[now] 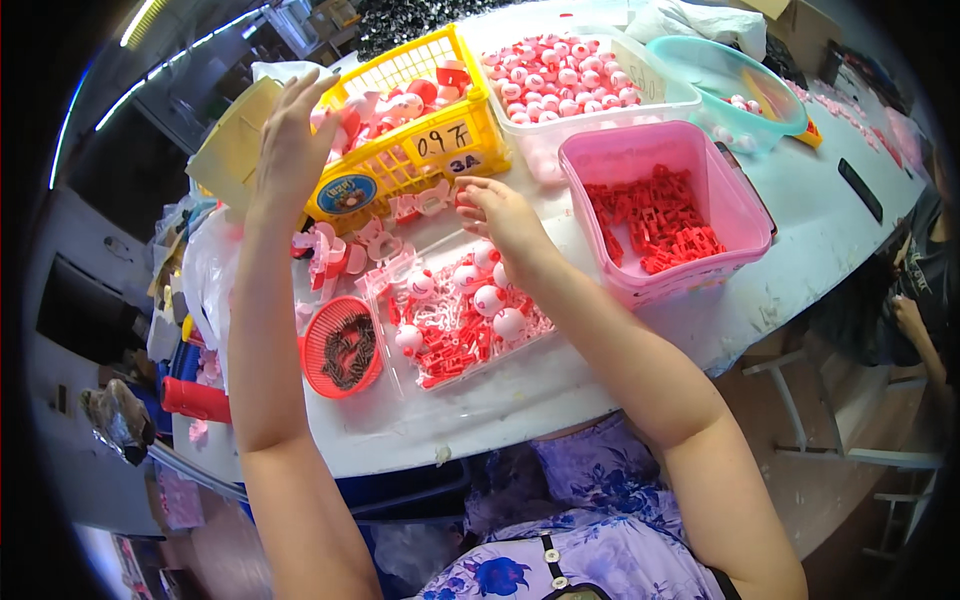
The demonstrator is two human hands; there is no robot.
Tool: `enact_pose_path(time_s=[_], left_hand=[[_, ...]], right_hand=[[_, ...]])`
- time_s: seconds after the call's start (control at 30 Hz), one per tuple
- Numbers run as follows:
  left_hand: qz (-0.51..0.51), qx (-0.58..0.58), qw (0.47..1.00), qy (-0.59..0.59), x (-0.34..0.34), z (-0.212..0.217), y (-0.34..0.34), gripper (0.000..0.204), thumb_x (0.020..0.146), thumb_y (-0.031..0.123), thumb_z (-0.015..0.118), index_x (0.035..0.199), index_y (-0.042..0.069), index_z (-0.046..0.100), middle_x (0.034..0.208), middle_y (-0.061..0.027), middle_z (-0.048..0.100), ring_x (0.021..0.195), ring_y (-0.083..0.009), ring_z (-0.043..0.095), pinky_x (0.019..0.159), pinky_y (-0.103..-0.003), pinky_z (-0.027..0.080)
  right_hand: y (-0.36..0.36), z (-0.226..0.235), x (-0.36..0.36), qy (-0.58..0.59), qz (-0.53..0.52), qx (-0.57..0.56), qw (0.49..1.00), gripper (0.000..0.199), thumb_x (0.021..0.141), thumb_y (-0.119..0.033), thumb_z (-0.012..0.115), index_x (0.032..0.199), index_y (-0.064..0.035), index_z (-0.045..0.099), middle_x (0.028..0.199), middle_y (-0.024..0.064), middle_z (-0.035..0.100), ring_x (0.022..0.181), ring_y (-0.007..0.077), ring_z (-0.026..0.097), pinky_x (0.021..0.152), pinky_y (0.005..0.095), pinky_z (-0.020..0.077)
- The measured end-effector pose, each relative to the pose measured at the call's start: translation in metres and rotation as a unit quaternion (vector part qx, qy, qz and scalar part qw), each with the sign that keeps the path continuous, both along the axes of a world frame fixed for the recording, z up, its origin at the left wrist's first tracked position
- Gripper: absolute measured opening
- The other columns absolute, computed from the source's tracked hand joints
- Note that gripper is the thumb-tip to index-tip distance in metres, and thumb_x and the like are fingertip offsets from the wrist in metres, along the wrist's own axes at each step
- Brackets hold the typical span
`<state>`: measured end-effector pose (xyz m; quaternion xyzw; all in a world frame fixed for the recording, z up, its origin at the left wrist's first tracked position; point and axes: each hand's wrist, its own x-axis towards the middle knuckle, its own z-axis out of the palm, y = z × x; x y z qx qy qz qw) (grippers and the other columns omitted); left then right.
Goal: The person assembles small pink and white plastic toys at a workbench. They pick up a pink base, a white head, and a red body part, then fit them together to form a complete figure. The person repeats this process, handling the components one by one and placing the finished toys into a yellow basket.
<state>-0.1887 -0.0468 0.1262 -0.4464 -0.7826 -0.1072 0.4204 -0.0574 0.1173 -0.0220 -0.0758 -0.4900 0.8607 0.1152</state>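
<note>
My left hand is raised at the left end of a yellow plastic basket, its fingers stretched out and holding nothing I can see. Red and pink plastic parts fill that basket. My right hand is above a clear tray, in front of the basket. Its fingers are curled together around a small red-and-pink plastic piece, partly hidden by the fingertips. The clear tray holds white-and-pink balls and small red and pink plastic parts. Loose pink pieces lie left of it.
A red round basket of dark screw-like pieces stands left of the tray. To the right are a pink bin of red parts, a white tub of balls, a teal basin and a dark phone. Another person sits far right.
</note>
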Motion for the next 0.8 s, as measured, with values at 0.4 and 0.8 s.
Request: enact_pose_path(time_s=[0.4,0.8], left_hand=[[-0.031,0.021,0.896,-0.443,0.062,-0.081,0.004,0.024,0.087,0.013,0.064,0.105,-0.002,0.065,0.089,-0.0106,0.070,0.078,-0.0133,0.067,0.070,-0.026,0.053],[0.076,-0.173,0.943,-0.274,-0.002,-0.143,0.009,0.029,0.080,0.010,0.056,0.108,0.008,0.063,0.103,-0.0158,0.063,0.098,-0.0336,0.059,0.086,-0.041,0.047]], right_hand=[[0.012,0.011,0.008,0.021,-0.052,0.020,0.998,0.024,0.095,-0.017,0.047,0.113,-0.0047,0.058,0.098,0.0041,0.063,0.089,0.0117,0.060,0.081,0.0258,0.0479],[0.019,0.017,0.010,0.033,-0.127,-0.010,0.991,0.027,0.094,-0.011,0.048,0.119,-0.0015,0.054,0.103,0.0073,0.060,0.095,0.0134,0.057,0.083,0.0283,0.0483]])
